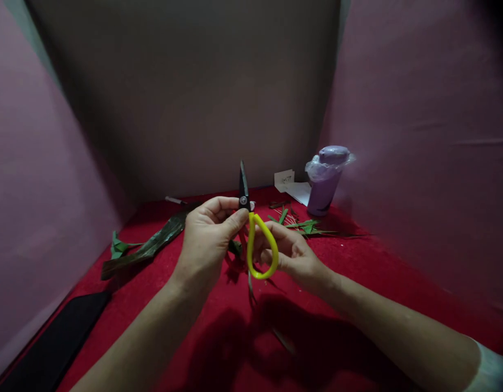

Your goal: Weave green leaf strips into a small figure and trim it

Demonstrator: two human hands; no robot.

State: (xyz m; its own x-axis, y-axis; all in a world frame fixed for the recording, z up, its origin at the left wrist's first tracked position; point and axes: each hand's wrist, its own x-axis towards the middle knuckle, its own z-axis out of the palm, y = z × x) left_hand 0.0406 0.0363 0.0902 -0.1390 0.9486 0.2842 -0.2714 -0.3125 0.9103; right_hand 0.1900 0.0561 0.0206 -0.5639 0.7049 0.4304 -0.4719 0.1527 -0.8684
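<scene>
Scissors (244,193), yellow loop handle, held in both hands above the red cloth (357,272)

Left hand (208,234) closed, thumb and forefinger pinched at the pivot. Right hand (294,253) curled through and around the yellow loop. Blades look closed and point up and away. A small green leaf piece (235,247) sits between the hands; which hand holds it cannot be told. Handling note: judged best to keep the left fingertips at the pivot, off the blade edges, and steady the leaf piece near the blades. Nearby: long dark leaf (153,245) to the left, leaf trimmings (304,224) just beyond the right hand, purple cup (325,185) and white cards (294,185) at the back, black flat item (67,332) at the near left. Nothing obstructs the hands.
</scene>
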